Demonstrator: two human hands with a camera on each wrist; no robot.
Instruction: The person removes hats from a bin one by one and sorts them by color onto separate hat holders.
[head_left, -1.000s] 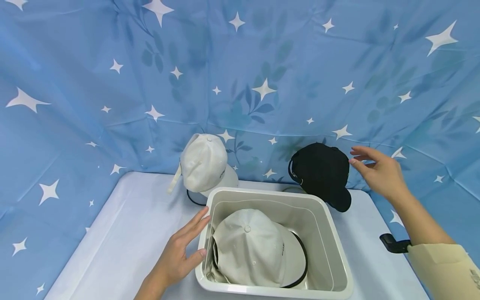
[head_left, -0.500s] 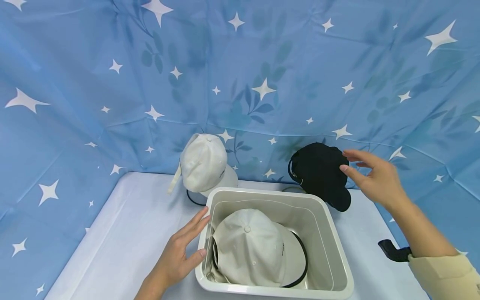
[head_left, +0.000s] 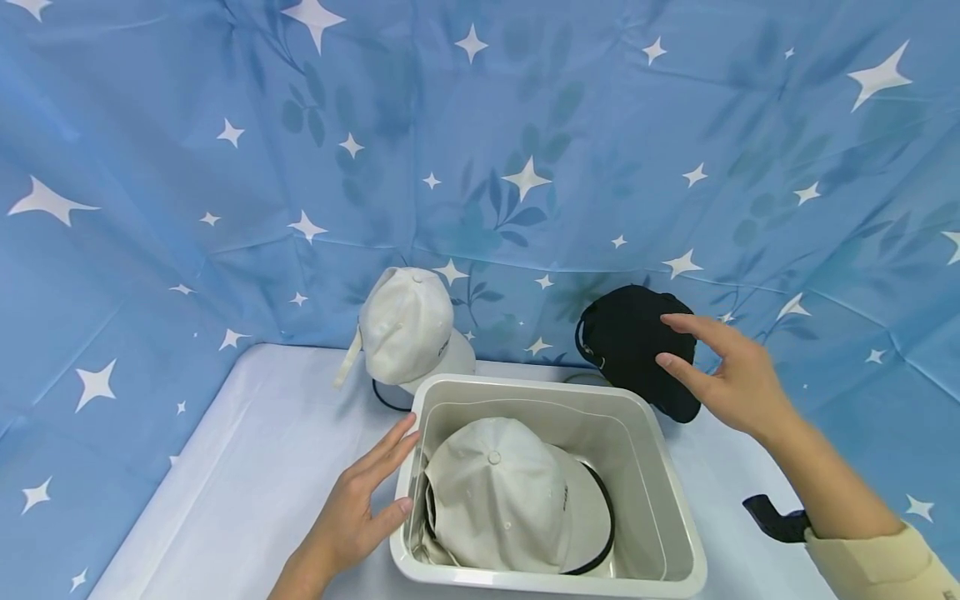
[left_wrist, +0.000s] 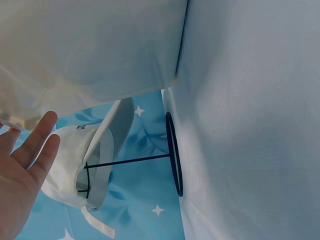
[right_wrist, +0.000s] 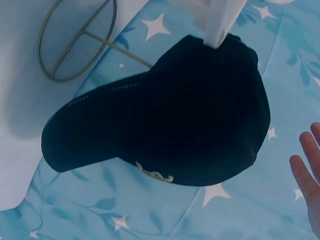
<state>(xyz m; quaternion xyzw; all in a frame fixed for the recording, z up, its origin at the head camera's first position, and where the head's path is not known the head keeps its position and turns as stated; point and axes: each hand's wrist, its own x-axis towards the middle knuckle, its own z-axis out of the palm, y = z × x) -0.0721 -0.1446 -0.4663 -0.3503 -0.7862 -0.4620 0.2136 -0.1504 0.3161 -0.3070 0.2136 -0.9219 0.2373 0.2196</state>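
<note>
A beige-white cap (head_left: 495, 500) with a dark-edged brim lies inside a light grey plastic bin (head_left: 678, 533). My left hand (head_left: 360, 500) rests its spread fingers against the bin's left rim. Over at the right, my right hand (head_left: 731, 379) is in front of a black cap (head_left: 626, 333), thumb and fingers parted with nothing between them. In the right wrist view, a gap shows between the fingers (right_wrist: 305, 182) and that black cap (right_wrist: 200, 115), which sits on a wire stand (right_wrist: 77, 40).
A second white cap (head_left: 408, 329) sits on a black wire stand (left_wrist: 172, 155) behind the bin's left corner. The white table (head_left: 247, 467) ends at a blue star-patterned curtain (head_left: 480, 167) along the back and sides.
My right hand has moved left and slightly down, from the black cap's right edge to in front of its crown. The left hand, the bin and the caps have stayed put.
</note>
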